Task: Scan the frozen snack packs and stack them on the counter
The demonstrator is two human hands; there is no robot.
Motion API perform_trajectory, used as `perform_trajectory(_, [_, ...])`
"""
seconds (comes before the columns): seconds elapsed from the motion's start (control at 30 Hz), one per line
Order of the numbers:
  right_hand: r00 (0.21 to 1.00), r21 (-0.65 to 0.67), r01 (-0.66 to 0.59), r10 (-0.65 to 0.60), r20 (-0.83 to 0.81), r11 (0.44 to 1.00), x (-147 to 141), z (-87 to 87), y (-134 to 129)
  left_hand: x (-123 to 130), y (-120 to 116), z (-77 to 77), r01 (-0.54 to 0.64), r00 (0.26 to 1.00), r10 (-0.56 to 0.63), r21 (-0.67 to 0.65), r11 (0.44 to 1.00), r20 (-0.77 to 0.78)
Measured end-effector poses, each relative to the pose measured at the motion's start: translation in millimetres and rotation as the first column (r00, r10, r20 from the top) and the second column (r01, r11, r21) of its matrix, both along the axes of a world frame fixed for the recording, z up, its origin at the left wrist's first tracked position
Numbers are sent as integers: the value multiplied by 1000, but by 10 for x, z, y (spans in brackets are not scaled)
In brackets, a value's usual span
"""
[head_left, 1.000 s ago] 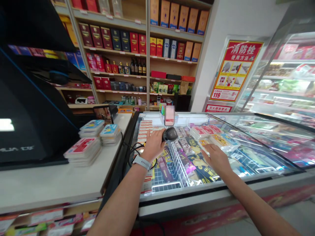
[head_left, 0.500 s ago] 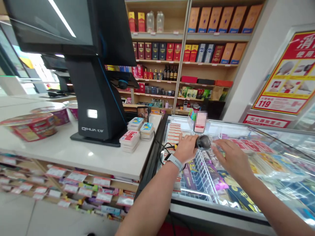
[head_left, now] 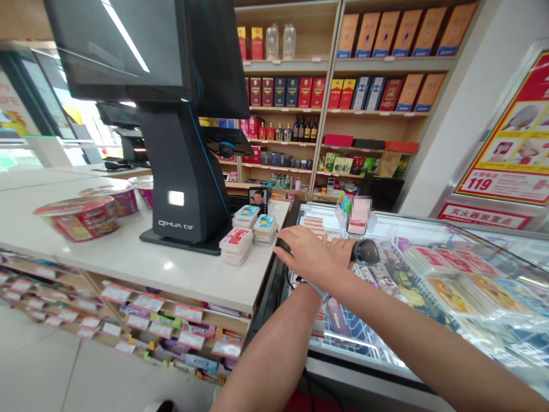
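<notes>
My remote inventory: just past my right fingertips [head_left: 283, 238], red-and-white packs [head_left: 236, 243] and blue-and-yellow packs [head_left: 265, 224]; beyond those fingers' other side, a matte black scanner [head_left: 366, 252].

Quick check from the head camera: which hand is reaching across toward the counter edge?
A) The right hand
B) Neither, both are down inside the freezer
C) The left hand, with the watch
A: the right hand crosses in from the lower right, above the left wrist, pointing toward the white counter.

Bare forearms [head_left: 266, 360], a white smartwatch [head_left: 318, 292] on the left
</notes>
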State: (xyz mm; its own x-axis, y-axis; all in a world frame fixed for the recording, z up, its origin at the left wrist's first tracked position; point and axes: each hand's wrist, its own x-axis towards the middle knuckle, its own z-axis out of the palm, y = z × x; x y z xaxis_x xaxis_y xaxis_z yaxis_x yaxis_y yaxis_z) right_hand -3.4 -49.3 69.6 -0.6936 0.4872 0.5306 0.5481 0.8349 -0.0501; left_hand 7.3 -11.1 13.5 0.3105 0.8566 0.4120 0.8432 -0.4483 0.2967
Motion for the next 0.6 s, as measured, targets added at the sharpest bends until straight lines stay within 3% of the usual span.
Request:
perform_trajectory(0.23, [983,-87,-167,172,56,982,-608,-112,8,-83,48,-98,93,994,-98,82,992,53])
perform_trajectory(0.47, [977,-99,-165,177,119,981,-1068,-255,119,-93,46,-82,107,992,-113,84,991,62])
perform_trajectory(0.6, [970,-77,-137,150,190,988,-1194,-327,204,-99,52,-83,96,993,-100,76,992,54])
